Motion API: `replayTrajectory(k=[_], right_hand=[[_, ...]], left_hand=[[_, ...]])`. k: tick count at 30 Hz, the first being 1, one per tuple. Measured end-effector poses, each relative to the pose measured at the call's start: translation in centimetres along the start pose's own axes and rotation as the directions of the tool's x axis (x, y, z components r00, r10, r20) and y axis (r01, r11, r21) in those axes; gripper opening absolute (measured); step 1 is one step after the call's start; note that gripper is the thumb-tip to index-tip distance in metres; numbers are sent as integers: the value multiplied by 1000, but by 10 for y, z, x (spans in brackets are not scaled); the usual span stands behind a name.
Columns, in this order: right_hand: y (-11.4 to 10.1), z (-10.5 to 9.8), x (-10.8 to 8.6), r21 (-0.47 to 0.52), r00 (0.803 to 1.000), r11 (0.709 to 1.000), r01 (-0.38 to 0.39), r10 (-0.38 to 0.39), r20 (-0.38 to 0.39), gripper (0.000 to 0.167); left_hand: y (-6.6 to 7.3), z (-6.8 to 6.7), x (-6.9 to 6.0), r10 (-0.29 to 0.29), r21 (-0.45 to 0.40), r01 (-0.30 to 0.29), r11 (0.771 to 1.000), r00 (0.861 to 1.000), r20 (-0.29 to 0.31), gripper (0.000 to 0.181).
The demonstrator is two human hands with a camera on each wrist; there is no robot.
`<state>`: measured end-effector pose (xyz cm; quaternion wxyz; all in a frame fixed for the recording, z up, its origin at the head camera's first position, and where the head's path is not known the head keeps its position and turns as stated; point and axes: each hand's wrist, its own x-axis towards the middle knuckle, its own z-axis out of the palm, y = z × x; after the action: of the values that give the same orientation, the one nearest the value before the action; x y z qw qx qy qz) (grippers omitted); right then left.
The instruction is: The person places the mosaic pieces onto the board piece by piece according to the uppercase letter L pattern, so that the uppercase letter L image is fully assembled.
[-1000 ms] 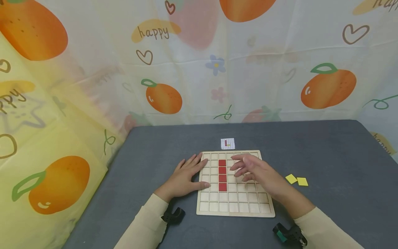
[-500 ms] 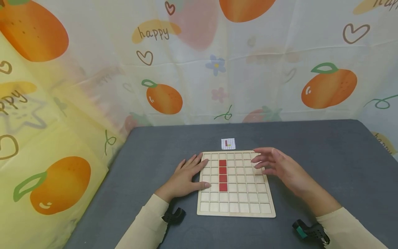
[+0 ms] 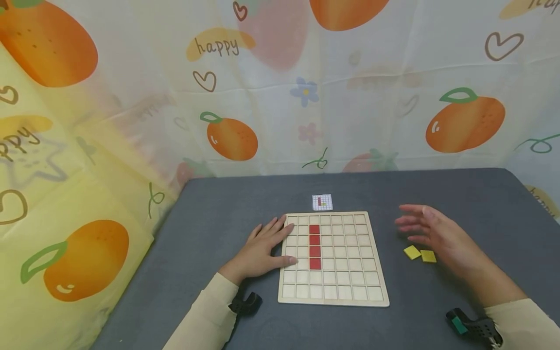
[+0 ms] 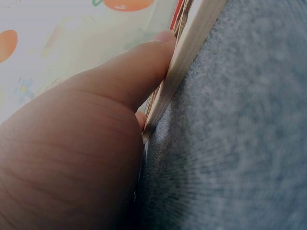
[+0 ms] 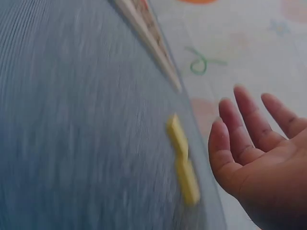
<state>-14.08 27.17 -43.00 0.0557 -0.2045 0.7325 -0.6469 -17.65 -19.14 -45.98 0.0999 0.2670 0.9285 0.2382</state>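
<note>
A wooden grid board (image 3: 334,305) lies on the dark grey table, with a column of several red square tiles (image 3: 314,239) set in its cells. My left hand (image 3: 261,250) rests on the board's left edge, fingers spread and the thumb over the rim; the left wrist view shows the thumb (image 4: 139,67) against the wooden side. To the right of the board, my right hand (image 3: 442,238) hovers with loosely extended fingers and holds nothing. Just below its fingers lie two yellow square tiles (image 3: 412,252), their corners nearly touching, also visible in the right wrist view beside the hand (image 5: 264,158).
Behind the board lies a small printed card (image 3: 322,202) showing a grid with a red column and a yellow patch. A fruit-patterned curtain (image 3: 271,97) hangs along the table's far edge and left side. Black wrist straps (image 3: 246,304) sit on both forearms.
My right hand has moved from above the board out to the right, over by the yellow tiles. My left hand stays on the board's edge, and the red tiles have not moved.
</note>
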Motion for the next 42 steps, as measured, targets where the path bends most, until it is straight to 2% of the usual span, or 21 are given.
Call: replayTrajectory(k=[8,13,18,23,26,32,36,39,42], right_hand=[[19,-23,-12,-115,992,990,-84,72,-102,37],[26,-25,-15,-269,988,953,-142,121,-91,47],[29,-24,-15,-370,993,922,-117,109,-41,51],[29,-24,-14,-526,997,848,-65,75,-2,47],[30,-23,-14,-568,999,822,-28,45,17,43],[33,-18,-14,-560,998,827,-38,60,21,23],[32,-16,-15,-555,999,831,-38,46,2,20],[31,-13,-15,-527,999,849,-36,28,-24,19],[28,-11,-15,-487,997,870,-78,60,-52,13]], left_hand=[[1,1,-1,2,-2,-2,1000,1000,-1,97],[0,1,-1,0,-4,0,1000,1000,-4,97],[-1,0,-1,-1,-7,1,1000,1000,-1,97],[0,-1,-1,5,-8,-5,1000,1000,-3,97],[1,-1,-1,5,-4,-5,1000,1000,-5,97],[2,-2,0,1,-6,-1,1000,1000,0,97],[2,-2,0,2,-8,-2,1000,1000,1,97],[3,-2,0,2,-6,-2,1000,1000,1,97],[2,-2,0,2,-5,-2,1000,1000,2,97]])
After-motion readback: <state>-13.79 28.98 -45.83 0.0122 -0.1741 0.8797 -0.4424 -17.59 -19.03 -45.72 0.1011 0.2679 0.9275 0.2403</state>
